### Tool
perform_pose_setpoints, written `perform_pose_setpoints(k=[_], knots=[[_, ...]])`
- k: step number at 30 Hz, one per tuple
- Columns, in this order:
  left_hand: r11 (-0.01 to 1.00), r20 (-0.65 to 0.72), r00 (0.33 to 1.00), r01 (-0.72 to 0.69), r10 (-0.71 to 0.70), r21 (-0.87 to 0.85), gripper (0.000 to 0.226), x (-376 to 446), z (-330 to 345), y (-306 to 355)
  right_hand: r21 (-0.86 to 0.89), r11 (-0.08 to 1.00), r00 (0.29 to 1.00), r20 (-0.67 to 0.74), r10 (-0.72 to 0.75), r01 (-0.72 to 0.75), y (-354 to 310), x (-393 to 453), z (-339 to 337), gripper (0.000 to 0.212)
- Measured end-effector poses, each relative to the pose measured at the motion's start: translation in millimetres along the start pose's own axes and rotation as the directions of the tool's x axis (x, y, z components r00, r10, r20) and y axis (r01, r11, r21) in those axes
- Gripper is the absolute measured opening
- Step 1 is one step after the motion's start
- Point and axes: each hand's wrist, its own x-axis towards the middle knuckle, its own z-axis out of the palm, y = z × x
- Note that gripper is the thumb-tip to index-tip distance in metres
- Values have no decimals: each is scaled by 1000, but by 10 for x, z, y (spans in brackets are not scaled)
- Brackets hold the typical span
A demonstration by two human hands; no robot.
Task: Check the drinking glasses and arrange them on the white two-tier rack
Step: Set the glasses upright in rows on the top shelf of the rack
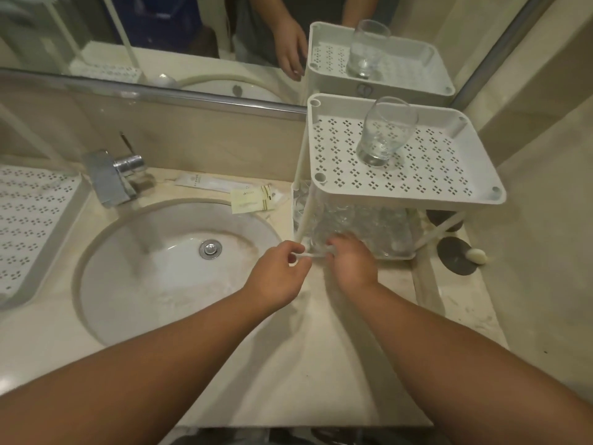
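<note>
One drinking glass stands upright on the perforated top tier of the white two-tier rack, toward the tier's rear. Several more glasses crowd the lower tier beneath it; their number cannot be told through the glare. The rack sits on the beige counter just to the right of the sink, its back against the mirror.

The left hand is at the rack's front left corner, its fingers curled and pinching the rim of the lower tier. The right hand is at the same front rim, just right of the left hand, its fingers reaching into the lower tier among the glasses; whether they grip one cannot be told.

A chrome faucet rises behind the sink. Two paper sachets lie between the faucet and the rack. A dark round dish with a pale soap lies to the right of the rack.
</note>
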Motion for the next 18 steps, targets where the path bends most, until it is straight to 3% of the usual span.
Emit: perform_pose_setpoints(k=[5, 10, 18], knots=[[994, -11, 998, 68, -69, -82, 32, 23, 71, 51, -28, 999, 999, 37, -17, 18, 76, 111, 19, 16], [970, -2, 989, 147, -150, -195, 30, 46, 152, 87, -32, 997, 996, 65, -64, 66, 117, 137, 32, 16], [953, 16, 980, 197, -198, -231, 30, 79, 169, 48, -10, 1000, 998, 54, -27, 27, 101, 162, 44, 15]])
